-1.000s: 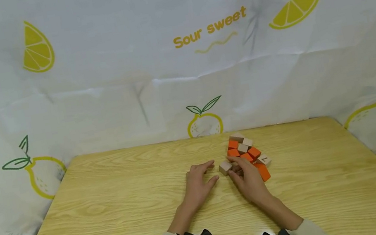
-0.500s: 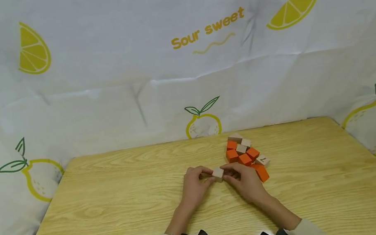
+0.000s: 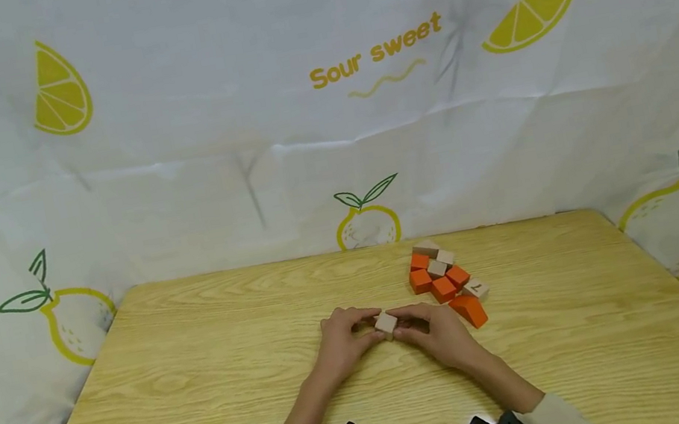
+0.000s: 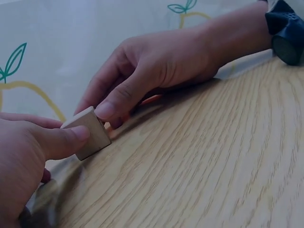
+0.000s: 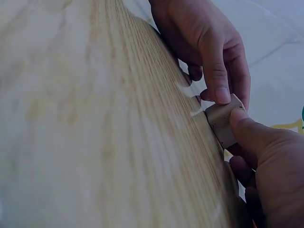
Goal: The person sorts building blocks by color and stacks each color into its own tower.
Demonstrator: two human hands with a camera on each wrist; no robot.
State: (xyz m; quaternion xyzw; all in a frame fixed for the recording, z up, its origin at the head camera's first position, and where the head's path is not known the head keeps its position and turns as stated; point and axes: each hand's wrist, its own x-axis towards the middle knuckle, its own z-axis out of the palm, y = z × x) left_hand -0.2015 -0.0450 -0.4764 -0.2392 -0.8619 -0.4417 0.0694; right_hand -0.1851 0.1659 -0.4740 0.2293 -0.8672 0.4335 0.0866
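Both hands meet at a small plain wooden block [image 3: 386, 323] at the middle of the table. My left hand [image 3: 339, 343] pinches it from the left, its thumb [image 4: 76, 134] flat on one face in the left wrist view. From the other side my right hand [image 3: 446, 337] pinches the same block, thumb [image 5: 244, 124] against it in the right wrist view. The block's lower edge appears to be on or just at the tabletop. The fingers behind the block are partly hidden.
Right of the hands lies a loose cluster of blocks: several orange blocks [image 3: 443, 290], several plain wooden ones [image 3: 437, 268], and a wooden block with a dark mark [image 3: 476, 289]. The wooden table [image 3: 201, 357] meets a white printed sheet [image 3: 210, 212] at the back and sides.
The right hand has carried the wooden block left and nearer, away from the cluster. The left hand, apart from it a second ago, has closed onto it and then moved slightly left with it.
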